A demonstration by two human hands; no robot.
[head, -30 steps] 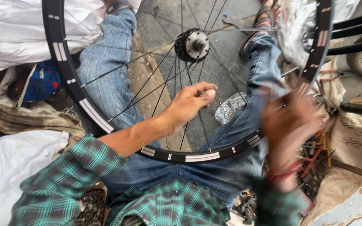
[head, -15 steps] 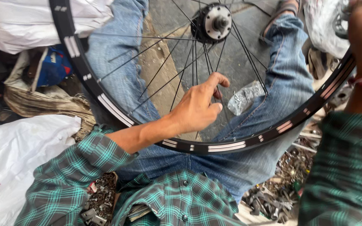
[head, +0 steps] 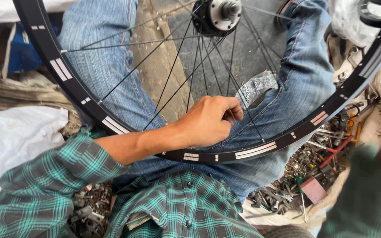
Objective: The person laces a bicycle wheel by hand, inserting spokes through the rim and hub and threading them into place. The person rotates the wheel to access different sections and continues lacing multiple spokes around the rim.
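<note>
Pinching thin spoke with left hand, fingers curled shut; right hand off view. Bicycle wheel light, rim stiff, spokes springy; best gripped at rim, 6 o'clock.

1 head camera — looking steeply down, close over the lap.

The left hand pinches a spoke of the black bicycle wheel lying across the person's jeans; metal scraps lie nearby.
</note>
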